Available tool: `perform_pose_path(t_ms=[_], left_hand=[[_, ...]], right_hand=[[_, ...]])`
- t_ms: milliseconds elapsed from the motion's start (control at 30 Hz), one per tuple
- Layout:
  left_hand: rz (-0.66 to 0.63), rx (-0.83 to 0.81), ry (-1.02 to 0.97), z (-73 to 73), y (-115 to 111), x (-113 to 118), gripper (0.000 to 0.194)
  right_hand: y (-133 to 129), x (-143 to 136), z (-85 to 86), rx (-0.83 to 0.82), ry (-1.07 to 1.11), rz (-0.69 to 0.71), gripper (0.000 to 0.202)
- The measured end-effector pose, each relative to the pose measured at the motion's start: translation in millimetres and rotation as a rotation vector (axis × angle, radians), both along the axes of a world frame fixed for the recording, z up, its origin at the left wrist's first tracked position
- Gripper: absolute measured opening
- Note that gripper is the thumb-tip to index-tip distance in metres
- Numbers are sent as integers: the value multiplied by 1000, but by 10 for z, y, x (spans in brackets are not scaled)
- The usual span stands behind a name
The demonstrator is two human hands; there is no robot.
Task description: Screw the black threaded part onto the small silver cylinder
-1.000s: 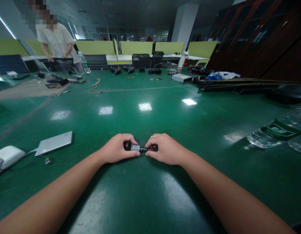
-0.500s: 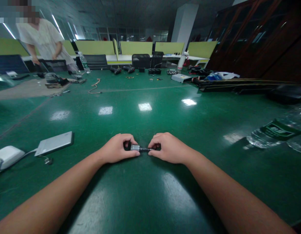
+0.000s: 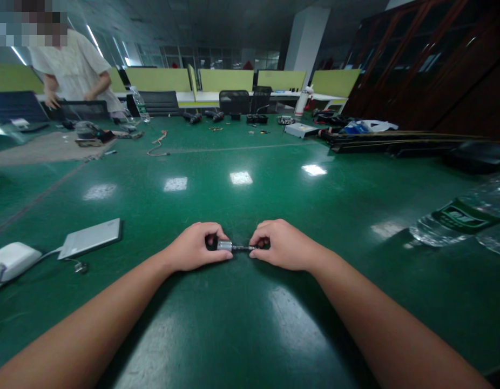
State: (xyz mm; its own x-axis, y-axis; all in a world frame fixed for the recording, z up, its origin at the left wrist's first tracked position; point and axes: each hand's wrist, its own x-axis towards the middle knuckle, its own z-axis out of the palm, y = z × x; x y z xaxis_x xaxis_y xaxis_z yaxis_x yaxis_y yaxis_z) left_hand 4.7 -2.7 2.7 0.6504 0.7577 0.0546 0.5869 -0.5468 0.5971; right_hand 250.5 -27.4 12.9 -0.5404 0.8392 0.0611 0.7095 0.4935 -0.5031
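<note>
Silver cylinder [image 3: 224, 246] and slim dark rod [image 3: 240, 248] are lying in line between two bare hands, low over the near middle of a green table [image 3: 242, 324]. The left hand [image 3: 195, 247] is pinching the cylinder between thumb and fingers; the right hand [image 3: 284, 246] is pinching the rod's far end. Both hands are facing inward, the forearms slanting up from the lower corners. The step appears to be working rod against cylinder, joining or parting being unclear; the next move seems to be calling for straight alignment.

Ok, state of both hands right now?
Left hand: closed, holding the silver cylinder.
Right hand: closed, pinching the thin dark shaft.
</note>
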Motion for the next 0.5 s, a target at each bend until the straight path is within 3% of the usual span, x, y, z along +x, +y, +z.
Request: perform_pose_path(t_ms=[500], left_hand=[[16,-10,-11,-11,5,-9,30]], right_hand=[[22,163,58,-56,-43,-37,10]])
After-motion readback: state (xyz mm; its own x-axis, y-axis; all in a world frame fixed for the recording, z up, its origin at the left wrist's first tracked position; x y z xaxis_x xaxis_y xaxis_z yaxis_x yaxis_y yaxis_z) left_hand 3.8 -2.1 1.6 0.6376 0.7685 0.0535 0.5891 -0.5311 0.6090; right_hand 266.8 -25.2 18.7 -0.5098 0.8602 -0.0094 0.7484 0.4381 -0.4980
